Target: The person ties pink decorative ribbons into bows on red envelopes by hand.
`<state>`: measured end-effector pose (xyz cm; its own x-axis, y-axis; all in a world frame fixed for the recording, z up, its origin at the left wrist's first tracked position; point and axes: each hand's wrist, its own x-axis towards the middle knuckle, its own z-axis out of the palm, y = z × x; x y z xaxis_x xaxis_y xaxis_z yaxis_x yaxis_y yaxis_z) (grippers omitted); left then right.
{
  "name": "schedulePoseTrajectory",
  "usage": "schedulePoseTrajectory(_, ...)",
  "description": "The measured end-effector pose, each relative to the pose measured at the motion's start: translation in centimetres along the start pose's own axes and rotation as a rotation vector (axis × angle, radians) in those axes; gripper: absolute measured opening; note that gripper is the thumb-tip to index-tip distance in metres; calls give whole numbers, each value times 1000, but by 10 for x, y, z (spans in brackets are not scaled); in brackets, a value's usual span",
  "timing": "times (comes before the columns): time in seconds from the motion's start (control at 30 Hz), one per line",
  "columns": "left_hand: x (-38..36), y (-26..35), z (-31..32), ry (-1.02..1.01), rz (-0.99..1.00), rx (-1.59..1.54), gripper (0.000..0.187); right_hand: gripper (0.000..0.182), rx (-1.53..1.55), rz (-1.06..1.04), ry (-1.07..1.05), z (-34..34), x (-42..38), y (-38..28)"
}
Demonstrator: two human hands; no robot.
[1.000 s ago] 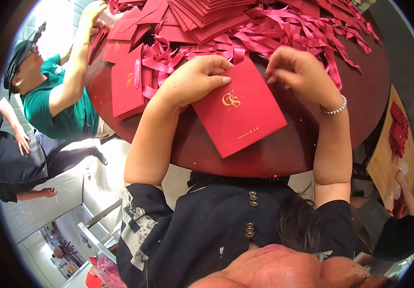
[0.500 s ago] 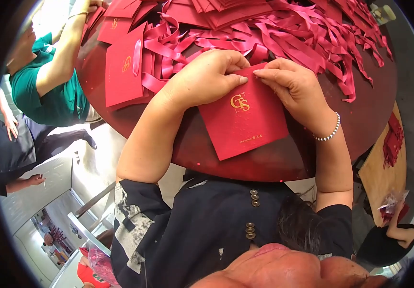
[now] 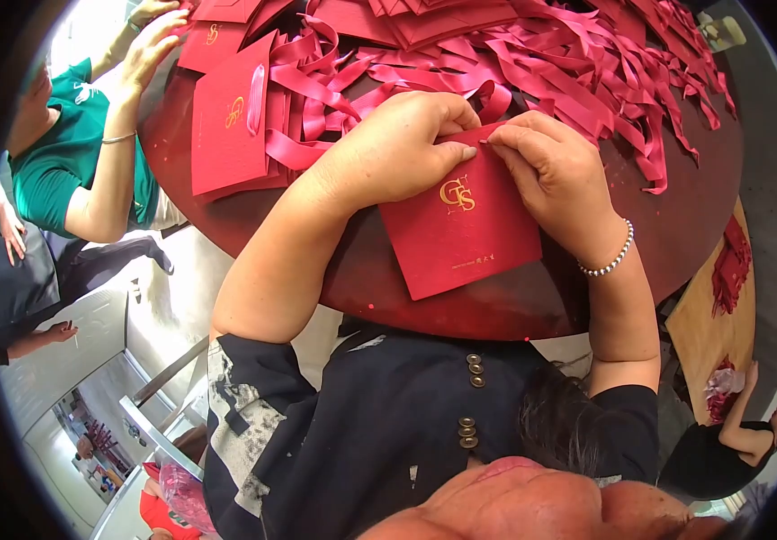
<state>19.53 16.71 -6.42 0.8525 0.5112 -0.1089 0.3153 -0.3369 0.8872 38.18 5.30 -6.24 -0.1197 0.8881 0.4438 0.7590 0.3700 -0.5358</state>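
A red paper bag [image 3: 465, 229] with gold lettering hangs over the near edge of the dark red table, its top edge between my two hands. My left hand [image 3: 415, 144] grips the top left part, thumb on the front face and fingers curled behind. My right hand [image 3: 550, 162] pinches the top right edge between thumb and forefinger. What lies behind the bag's top is hidden by my fingers. Pink ribbons [image 3: 532, 72] lie just beyond both hands. A stack of red bags [image 3: 226, 121] with ribbon handles is left of my left hand.
More red bags [image 3: 442, 27] are piled at the table's far side. A co-worker in a green shirt [image 3: 51, 171] is at the left of the round table [image 3: 667, 220]. Another person in black [image 3: 721, 459] sits at lower right, near a wooden table [image 3: 685, 333].
My hands and the bag have shifted very slightly to the right. The green-shirted co-worker's arm has moved, with a raised hand now showing by the bags.
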Motion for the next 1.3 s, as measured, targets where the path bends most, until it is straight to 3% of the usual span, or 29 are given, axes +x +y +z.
schedulePoseTrajectory(0.43, -7, 19, 13, 114, 79, 71, 20, 24, -499, -112, -147, 5, -4, -31)
schedulePoseTrajectory(0.53, -5, 15, 15, 113, 95, 83, 20, 23, -490, -99, -122, 9, -6, -25)
schedulePoseTrajectory(0.7, -2, 10, 11, 91, 58, -18, 21, 16, 11, -54, -60, -6, -2, -5)
schedulePoseTrajectory(0.77, -4, 15, 11, 58, 1, -36, 22, 16, 3, -82, -83, -13, -2, -6)
schedulePoseTrajectory(1.1, -16, 32, 15, 213, 351, 107, 22, 25, -29, -79, -40, -37, 8, -1)
schedulePoseTrajectory(1.13, -20, 35, 10, 123, 304, 163, 26, 25, 30, -25, -75, -38, 8, -2)
schedulePoseTrajectory(1.2, -18, 34, 9, 129, 343, 149, 26, 25, 89, 29, -108, -39, 7, -2)
schedulePoseTrajectory(1.3, -18, 35, 10, 145, 379, 171, 25, 26, -33, -98, -131, -37, 6, 0)
